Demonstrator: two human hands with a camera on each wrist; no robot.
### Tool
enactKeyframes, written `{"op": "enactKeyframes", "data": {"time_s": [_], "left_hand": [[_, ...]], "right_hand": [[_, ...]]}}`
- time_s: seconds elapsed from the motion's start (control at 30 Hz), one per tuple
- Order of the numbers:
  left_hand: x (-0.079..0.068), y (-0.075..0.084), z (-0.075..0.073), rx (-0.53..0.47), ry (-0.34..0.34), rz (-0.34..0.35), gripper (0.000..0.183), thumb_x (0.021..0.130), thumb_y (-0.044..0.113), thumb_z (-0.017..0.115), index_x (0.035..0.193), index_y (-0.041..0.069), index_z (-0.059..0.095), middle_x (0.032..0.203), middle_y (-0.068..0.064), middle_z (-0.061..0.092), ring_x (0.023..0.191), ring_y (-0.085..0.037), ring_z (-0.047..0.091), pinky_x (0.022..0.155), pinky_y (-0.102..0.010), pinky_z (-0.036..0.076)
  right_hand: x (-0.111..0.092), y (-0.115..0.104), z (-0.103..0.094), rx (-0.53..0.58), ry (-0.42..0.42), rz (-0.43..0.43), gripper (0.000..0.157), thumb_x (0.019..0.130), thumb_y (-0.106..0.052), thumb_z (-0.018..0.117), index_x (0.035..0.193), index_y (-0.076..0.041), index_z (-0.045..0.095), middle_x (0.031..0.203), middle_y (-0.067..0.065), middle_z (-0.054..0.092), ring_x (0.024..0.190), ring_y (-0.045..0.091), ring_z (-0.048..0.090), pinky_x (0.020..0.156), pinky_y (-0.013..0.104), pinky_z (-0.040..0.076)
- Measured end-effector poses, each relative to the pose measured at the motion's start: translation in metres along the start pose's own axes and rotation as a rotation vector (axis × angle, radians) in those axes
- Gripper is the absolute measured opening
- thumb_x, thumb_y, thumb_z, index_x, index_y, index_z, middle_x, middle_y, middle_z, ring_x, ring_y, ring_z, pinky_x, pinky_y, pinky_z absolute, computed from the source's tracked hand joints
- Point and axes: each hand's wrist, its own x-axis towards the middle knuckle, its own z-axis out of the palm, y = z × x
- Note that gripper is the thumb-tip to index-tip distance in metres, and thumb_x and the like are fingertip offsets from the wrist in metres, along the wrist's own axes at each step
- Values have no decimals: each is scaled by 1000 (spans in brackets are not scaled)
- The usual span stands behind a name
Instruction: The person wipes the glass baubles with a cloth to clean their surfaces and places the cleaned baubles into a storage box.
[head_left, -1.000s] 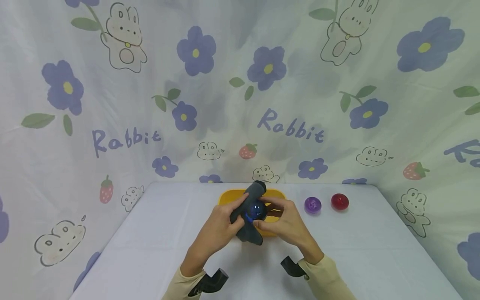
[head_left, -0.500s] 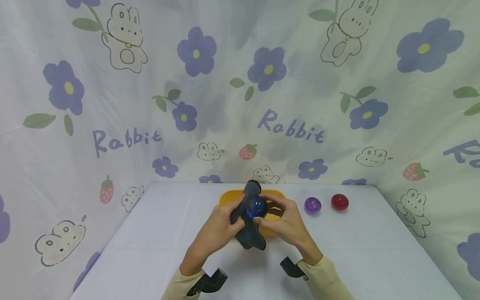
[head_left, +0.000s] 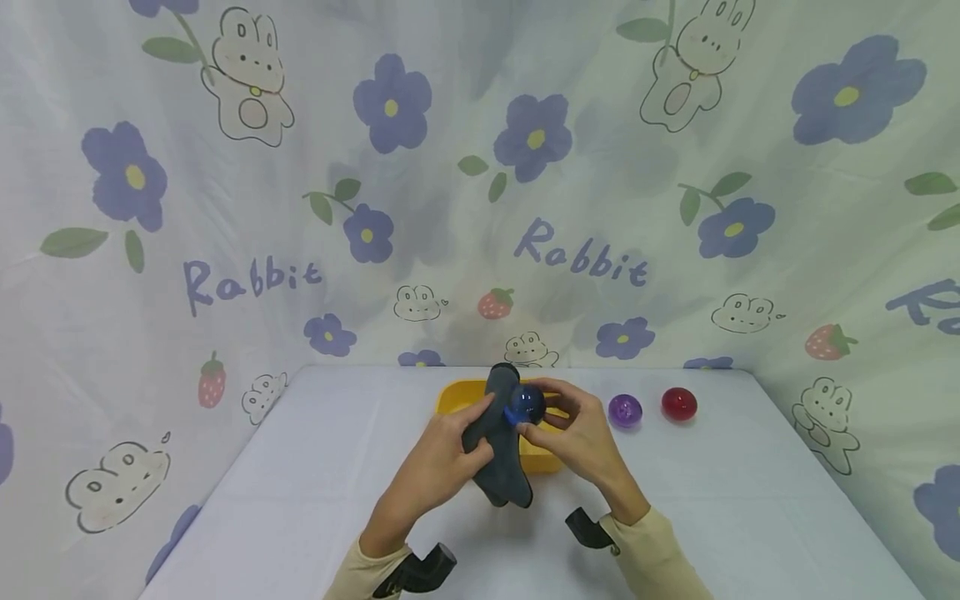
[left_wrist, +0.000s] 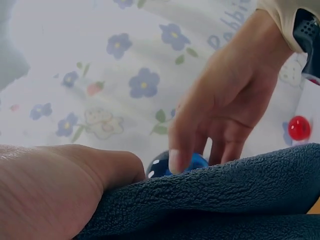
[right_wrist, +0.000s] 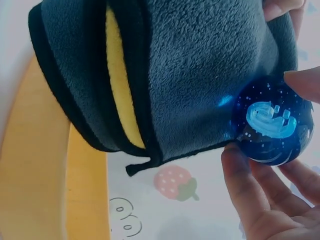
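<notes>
My left hand [head_left: 442, 450] grips a folded dark grey cleaning cloth [head_left: 498, 446], fuzzy, with black edging; a yellow side shows at a fold in the right wrist view. With thumb and fingertips, my right hand [head_left: 581, 429] pinches a blue see-through ball [right_wrist: 272, 120], glossy and speckled, with a pale shape inside. The ball lies right against the cloth's right side. In the left wrist view the cloth hides the ball's lower part. Both hands are raised over a yellow container [head_left: 457, 392], which they partly hide.
A purple ball [head_left: 626, 411] and a red ball [head_left: 679, 404] lie on the white table [head_left: 750, 500], right of the container. Behind the table hangs a flower-and-rabbit curtain [head_left: 465, 200]. A black camera mount sits on each wrist.
The ball and right hand have shifted slightly right and up, away from the cloth's middle to its edge. The cloth has turned more upright in the left hand, its lower end hanging lower.
</notes>
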Motion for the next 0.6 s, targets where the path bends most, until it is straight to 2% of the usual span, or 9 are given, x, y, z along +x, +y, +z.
{"op": "enactKeyframes", "data": {"time_s": [0.2, 0.37, 0.6], "left_hand": [[-2, 5, 2, 4, 35, -4, 61, 89, 2, 63, 150, 4, 54, 71, 1, 47, 43, 0, 35, 45, -14, 33], [-1, 6, 3, 8, 80, 24, 61, 88, -1, 62, 148, 7, 56, 75, 0, 55, 44, 1, 38, 46, -14, 33], [-1, 4, 4, 43, 109, 57, 62, 87, -4, 60, 148, 9, 57, 70, -1, 50, 44, 1, 36, 45, -15, 33]], "right_hand": [[1, 1, -3, -69, 3, 0, 60, 79, -17, 86, 136, -15, 67, 129, 12, 70, 110, 29, 71, 98, 40, 59], [3, 2, -4, -92, -27, -8, 58, 78, -20, 86, 133, -16, 69, 124, 8, 73, 106, 26, 71, 96, 37, 59], [2, 3, -3, -95, -72, -17, 61, 78, -21, 87, 135, -12, 67, 129, 12, 70, 104, 23, 72, 97, 39, 59]]}}
